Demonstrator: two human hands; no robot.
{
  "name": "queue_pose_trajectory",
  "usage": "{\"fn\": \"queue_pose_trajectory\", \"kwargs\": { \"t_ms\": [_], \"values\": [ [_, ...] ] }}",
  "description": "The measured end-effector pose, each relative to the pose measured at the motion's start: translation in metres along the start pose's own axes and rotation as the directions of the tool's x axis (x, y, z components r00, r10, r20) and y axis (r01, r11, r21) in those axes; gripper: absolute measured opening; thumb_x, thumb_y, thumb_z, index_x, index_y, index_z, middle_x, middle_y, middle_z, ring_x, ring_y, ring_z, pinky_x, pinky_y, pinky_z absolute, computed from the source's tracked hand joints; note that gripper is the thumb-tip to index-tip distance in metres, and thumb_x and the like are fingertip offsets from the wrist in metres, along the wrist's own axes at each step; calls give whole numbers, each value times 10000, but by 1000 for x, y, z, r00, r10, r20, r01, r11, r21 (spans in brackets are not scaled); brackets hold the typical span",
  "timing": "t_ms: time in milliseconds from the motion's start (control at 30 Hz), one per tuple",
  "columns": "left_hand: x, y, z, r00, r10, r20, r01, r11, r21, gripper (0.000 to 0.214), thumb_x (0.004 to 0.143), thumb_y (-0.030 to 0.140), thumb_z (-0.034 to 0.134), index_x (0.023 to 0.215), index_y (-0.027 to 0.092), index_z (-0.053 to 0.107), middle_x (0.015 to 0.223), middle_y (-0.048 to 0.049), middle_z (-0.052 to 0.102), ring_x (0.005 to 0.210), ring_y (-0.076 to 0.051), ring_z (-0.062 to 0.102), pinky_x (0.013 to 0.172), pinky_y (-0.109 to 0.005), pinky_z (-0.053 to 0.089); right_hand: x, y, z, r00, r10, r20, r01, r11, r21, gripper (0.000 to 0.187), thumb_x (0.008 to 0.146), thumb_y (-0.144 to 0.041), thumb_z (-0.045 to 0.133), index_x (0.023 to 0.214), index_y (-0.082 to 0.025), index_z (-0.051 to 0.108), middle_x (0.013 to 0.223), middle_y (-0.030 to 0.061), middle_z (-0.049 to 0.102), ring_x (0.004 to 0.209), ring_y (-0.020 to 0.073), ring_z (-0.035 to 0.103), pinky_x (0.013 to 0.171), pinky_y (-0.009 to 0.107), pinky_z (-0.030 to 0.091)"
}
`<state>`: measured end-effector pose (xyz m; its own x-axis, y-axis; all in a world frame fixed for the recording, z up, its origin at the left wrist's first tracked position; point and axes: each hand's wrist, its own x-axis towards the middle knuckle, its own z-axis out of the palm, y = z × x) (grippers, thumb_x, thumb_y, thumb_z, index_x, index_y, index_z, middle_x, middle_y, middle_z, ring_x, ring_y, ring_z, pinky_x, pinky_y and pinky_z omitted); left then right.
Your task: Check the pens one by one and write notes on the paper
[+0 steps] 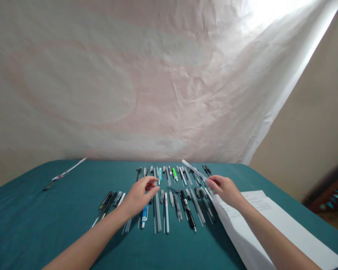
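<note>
Several pens (169,198) lie in rows on a teal tablecloth (45,217). My right hand (225,189) pinches a clear white pen (194,169), lifted above the far row and pointing up to the left. My left hand (139,195) hovers over the nearer row with its fingers bent and thumb close to the forefinger; whether it holds anything is unclear. A blue pen (144,216) lies just below that hand. A green pen (175,174) lies in the far row.
A white sheet of paper (276,228) lies on the right under my right forearm. One lone pen (64,173) lies at the far left of the table. A wrinkled pale cloth (146,82) hangs behind the table.
</note>
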<state>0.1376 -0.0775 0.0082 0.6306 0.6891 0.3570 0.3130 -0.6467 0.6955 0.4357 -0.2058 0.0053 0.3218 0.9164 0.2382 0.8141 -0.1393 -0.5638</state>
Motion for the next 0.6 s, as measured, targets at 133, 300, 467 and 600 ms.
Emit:
{"fn": "queue_pose_trajectory", "kwargs": {
  "t_ms": [133, 300, 467, 600],
  "values": [
    [4, -16, -5, 999, -41, 26, 40, 999, 33, 231, 786, 337, 482, 918, 180, 587, 854, -40, 630, 786, -186, 576, 740, -298, 438, 31, 54, -13, 957, 245, -158, -276, 935, -224, 345, 807, -380, 413, 826, -154, 673, 766, 97, 684, 710, 213, 619, 554, 245, 390],
    [4, -22, -7, 998, -33, 45, 31, 998, 48, 227, 786, 328, 470, 889, 173, 601, 846, -39, 640, 778, -182, 580, 712, -280, 435, 47, 89, -9, 901, 389, -194, -433, 844, -316, 326, 763, -376, 465, 760, -151, 701, 775, 157, 684, 737, 271, 631, 534, 278, 365],
    [4, -20, -8, 997, -25, 73, 21, 999, 47, 220, 784, 303, 467, 892, 170, 605, 861, -42, 642, 785, -175, 578, 714, -273, 426, 49, 98, 1, 876, 446, -184, -482, 801, -356, 292, 744, -357, 498, 726, -150, 704, 773, 169, 682, 740, 263, 640, 536, 268, 373],
    [6, -17, -11, 995, -44, 89, 40, 998, 48, 224, 777, 313, 465, 873, 174, 612, 836, -37, 648, 765, -174, 576, 700, -274, 427, 46, 96, 4, 892, 417, -174, -452, 821, -350, 247, 719, -354, 546, 691, -165, 704, 717, 135, 686, 686, 225, 642, 541, 243, 381]
  ]
}}
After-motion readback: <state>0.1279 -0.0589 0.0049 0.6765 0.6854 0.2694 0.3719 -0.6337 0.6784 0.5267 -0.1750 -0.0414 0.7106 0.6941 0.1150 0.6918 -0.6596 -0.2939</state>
